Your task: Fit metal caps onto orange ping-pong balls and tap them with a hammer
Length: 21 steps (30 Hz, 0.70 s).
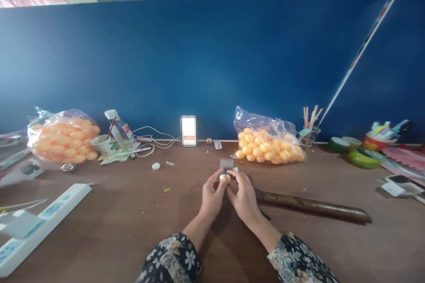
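Observation:
Between my two hands, at the middle of the table, is a small round ball point(225, 177), orange-yellow with a shiny silvery part on top. My left hand point(212, 194) pinches it from the left with thumb and fingertips. From the right, my right hand point(244, 196) closes on it too, thumb near the other thumb. Just beyond the fingers is a small see-through rectangular piece point(227, 163). Beside my right hand lies a tool with a long dark wooden handle point(315, 205); its head is mostly hidden behind that hand.
Clear bags of orange balls stand at left point(63, 139) and right point(265, 146). A white power strip point(46, 225) lies at left, near a paper cup point(101, 143) and a bottle point(121, 130). Rolls of tape point(367, 158) sit at right. A blue partition point(212, 62) rises behind.

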Each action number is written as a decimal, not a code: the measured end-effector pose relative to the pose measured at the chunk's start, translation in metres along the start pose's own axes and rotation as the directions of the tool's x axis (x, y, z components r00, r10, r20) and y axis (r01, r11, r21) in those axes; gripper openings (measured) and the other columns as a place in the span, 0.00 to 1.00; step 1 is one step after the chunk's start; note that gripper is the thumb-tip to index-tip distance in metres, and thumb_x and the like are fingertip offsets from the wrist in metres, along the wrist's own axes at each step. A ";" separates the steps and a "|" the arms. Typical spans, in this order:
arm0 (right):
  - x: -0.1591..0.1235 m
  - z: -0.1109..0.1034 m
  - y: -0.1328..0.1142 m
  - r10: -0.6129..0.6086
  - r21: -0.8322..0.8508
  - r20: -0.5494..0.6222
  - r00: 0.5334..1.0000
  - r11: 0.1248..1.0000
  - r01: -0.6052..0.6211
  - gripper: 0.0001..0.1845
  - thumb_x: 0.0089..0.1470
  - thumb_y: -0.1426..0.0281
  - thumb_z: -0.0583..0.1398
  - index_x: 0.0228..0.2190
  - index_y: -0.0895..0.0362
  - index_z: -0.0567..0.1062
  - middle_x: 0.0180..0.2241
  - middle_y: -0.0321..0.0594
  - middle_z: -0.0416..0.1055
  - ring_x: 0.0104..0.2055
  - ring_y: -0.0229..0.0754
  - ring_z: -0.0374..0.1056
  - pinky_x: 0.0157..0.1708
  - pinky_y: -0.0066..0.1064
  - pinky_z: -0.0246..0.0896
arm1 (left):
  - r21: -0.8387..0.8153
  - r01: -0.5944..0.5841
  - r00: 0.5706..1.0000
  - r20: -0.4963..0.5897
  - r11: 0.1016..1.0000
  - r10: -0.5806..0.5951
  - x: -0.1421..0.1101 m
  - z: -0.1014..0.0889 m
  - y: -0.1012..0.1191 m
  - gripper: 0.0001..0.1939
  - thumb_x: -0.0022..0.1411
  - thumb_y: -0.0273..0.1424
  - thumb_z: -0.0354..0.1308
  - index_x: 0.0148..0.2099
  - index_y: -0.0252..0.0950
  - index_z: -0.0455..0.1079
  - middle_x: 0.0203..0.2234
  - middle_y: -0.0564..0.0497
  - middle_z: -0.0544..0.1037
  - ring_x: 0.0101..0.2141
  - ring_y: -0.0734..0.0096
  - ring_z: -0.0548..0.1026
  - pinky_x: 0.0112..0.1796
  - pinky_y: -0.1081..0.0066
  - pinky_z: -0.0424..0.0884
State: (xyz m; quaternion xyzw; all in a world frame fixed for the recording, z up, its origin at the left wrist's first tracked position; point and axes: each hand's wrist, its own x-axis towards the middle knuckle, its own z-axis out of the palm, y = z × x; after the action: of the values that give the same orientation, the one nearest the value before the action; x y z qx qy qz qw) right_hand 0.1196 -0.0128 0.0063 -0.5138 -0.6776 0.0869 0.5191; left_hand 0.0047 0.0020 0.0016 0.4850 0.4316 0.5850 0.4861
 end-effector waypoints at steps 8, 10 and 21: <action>0.000 0.001 0.001 -0.013 -0.002 -0.012 1.000 1.000 0.013 0.13 0.53 0.71 0.57 0.43 0.55 0.68 0.41 0.46 0.71 0.44 0.49 0.67 0.43 0.42 0.65 | -0.050 0.048 0.999 0.001 0.998 -0.048 -0.001 0.001 0.002 0.26 0.52 0.41 0.63 0.52 0.34 0.72 0.35 0.44 0.81 0.38 0.62 0.77 0.42 0.66 0.72; -0.001 0.001 0.002 -0.013 0.001 -0.013 1.000 1.000 0.013 0.13 0.53 0.71 0.57 0.43 0.54 0.68 0.41 0.45 0.71 0.44 0.48 0.67 0.43 0.42 0.65 | -0.051 0.043 0.999 0.004 0.998 -0.043 -0.001 0.001 0.003 0.26 0.51 0.40 0.64 0.52 0.34 0.72 0.36 0.44 0.80 0.38 0.63 0.77 0.41 0.67 0.72; -0.001 0.000 -0.001 0.003 -0.008 -0.005 1.000 1.000 -0.003 0.14 0.52 0.70 0.60 0.42 0.54 0.68 0.41 0.44 0.72 0.44 0.48 0.67 0.44 0.41 0.64 | -0.098 0.052 0.999 -0.010 0.994 -0.053 -0.003 0.005 0.009 0.25 0.56 0.46 0.58 0.50 0.35 0.70 0.36 0.45 0.79 0.35 0.65 0.77 0.37 0.69 0.72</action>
State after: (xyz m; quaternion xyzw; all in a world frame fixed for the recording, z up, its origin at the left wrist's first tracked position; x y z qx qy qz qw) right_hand 0.1192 -0.0145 0.0065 -0.5169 -0.6758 0.0835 0.5187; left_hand 0.0082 -0.0022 0.0111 0.4454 0.4179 0.5955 0.5218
